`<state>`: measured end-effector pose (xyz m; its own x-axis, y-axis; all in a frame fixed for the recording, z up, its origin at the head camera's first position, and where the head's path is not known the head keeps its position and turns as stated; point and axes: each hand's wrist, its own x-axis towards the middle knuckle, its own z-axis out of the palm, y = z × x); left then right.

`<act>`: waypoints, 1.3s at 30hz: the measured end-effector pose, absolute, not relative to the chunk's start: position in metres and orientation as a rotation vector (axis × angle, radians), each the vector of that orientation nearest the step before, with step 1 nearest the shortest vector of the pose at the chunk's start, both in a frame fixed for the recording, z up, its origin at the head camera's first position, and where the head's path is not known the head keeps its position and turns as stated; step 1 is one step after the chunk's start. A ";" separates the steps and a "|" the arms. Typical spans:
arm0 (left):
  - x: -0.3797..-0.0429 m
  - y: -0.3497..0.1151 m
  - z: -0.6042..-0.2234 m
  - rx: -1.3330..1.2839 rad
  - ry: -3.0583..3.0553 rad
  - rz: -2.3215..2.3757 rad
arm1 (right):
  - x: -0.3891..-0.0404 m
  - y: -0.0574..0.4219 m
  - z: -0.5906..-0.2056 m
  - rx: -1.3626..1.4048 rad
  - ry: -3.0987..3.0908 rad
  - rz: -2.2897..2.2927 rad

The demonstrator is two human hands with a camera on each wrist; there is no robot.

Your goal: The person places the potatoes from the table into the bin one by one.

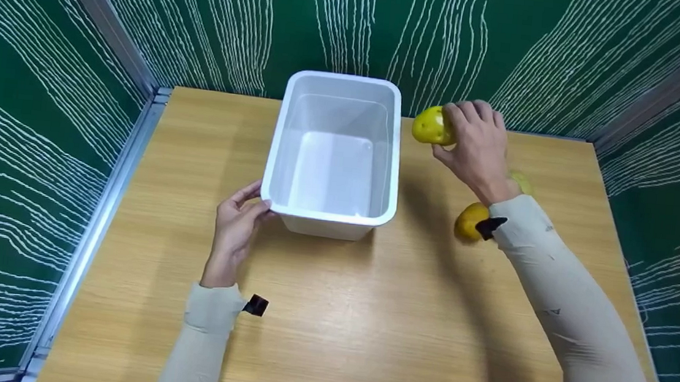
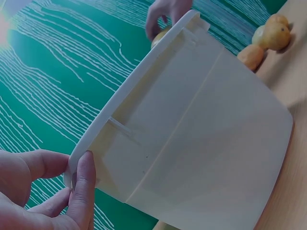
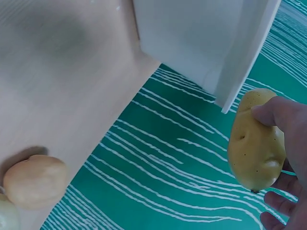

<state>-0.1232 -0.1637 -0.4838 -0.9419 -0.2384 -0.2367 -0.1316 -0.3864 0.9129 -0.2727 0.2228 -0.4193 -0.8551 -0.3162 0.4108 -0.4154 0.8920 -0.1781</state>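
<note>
A deep white plastic bin [image 1: 328,217] stands on the table, its inside bare in the head view. My left hand [image 1: 235,225] pinches the rim at its near left corner, and the left wrist view shows thumb and fingers [image 2: 84,187] on either side of that rim. To the right of the bin, my right hand [image 1: 476,144] holds a yellow, dimpled potato [image 1: 434,125] above the table. In the right wrist view the thumb lies across the potato [image 3: 255,143], with fingers behind it, close to the bin's outer wall [image 3: 192,43].
Under my right forearm lie an orange-yellow round item [image 1: 469,222] and a greenish-yellow one [image 1: 521,182], partly covered by the arm. The left wrist view shows several such round items [image 2: 277,37] grouped together. Green walls with white lines [image 1: 343,19] border the wooden table [image 1: 316,324].
</note>
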 end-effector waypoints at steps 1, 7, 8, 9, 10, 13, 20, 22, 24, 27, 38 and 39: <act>-0.123 -0.164 -0.484 0.512 -1.703 -2.510 | -0.273 0.221 -0.418 0.545 -2.678 0.376; -0.122 -0.166 -0.486 0.415 -1.728 -2.512 | -0.277 0.210 -0.411 0.593 -2.648 0.394; -0.122 -0.166 -0.486 0.408 -1.730 -2.511 | -0.278 0.208 -0.409 0.600 -2.647 0.393; -0.122 -0.166 -0.487 0.413 -1.724 -2.511 | -0.278 0.206 -0.408 0.602 -2.648 0.392; -0.123 -0.166 -0.487 0.421 -1.719 -2.512 | -0.278 0.204 -0.407 0.605 -2.649 0.393; -0.124 -0.166 -0.489 0.445 -1.710 -2.510 | -0.279 0.199 -0.404 0.618 -2.651 0.391; -0.123 -0.164 -0.487 0.472 -1.680 -2.512 | -0.283 0.185 -0.399 0.631 -2.656 0.383; -0.124 -0.164 -0.487 0.475 -1.675 -2.511 | -0.284 0.181 -0.398 0.636 -2.660 0.386; -0.124 -0.163 -0.488 0.477 -1.672 -2.511 | -0.285 0.178 -0.397 0.646 -2.659 0.394; -0.124 -0.163 -0.488 0.483 -1.670 -2.512 | -0.285 0.174 -0.396 0.667 -2.652 0.400; -0.121 -0.164 -0.489 0.445 -1.693 -2.514 | -0.291 0.155 -0.392 0.688 -2.712 0.383; -0.121 -0.164 -0.489 0.446 -1.687 -2.515 | -0.291 0.153 -0.391 0.690 -2.715 0.383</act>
